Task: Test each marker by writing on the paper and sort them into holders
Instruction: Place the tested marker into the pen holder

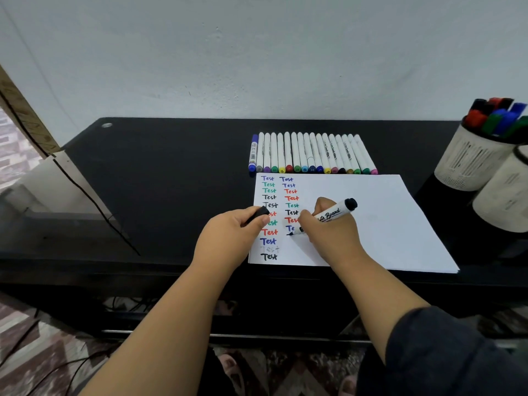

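A white sheet of paper (371, 218) lies on the black table (160, 178), with two columns of the word "Test" in several colours. My right hand (328, 232) grips a black whiteboard marker (333, 214), its tip touching the paper under the second column. My left hand (231, 238) holds the marker's black cap (258, 212) at the paper's left edge. A row of several white markers (311, 154) with coloured ends lies just behind the paper. Two white holders stand at the right: the far holder (471, 158) is full of capped markers, the near holder (505, 195) is partly cut off.
A wall rises right behind the table. A dark cable (94, 201) runs across the table's left part, beside a white object (34, 181) at the left edge. Patterned floor shows below the table's front edge.
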{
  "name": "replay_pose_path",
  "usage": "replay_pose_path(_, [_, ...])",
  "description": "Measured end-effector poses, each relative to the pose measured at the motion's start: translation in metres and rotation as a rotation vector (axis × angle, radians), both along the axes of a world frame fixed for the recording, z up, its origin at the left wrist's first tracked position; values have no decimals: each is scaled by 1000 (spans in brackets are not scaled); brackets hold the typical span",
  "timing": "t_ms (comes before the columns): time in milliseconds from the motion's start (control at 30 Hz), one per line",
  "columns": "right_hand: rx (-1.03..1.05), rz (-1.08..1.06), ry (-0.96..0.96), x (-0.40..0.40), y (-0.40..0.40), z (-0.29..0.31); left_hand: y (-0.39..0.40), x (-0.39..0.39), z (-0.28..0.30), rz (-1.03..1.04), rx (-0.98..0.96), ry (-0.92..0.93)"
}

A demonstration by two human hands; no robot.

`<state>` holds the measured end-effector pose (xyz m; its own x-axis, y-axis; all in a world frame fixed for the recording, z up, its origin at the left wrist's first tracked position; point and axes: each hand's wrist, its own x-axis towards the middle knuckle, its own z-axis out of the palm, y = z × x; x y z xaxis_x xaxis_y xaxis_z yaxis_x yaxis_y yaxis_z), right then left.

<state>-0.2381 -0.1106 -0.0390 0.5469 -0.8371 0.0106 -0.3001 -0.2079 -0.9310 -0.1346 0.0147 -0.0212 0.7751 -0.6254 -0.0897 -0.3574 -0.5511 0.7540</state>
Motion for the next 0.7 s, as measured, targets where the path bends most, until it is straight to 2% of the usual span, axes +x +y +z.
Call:
replay_pose_path(333, [34,31,-9,-1,0,1,1,-1,0,-17,17,-12])
replay_pose_path(700, [15,-27,-64,-2,-1,-2,2,-1,-1,-31,20,-16])
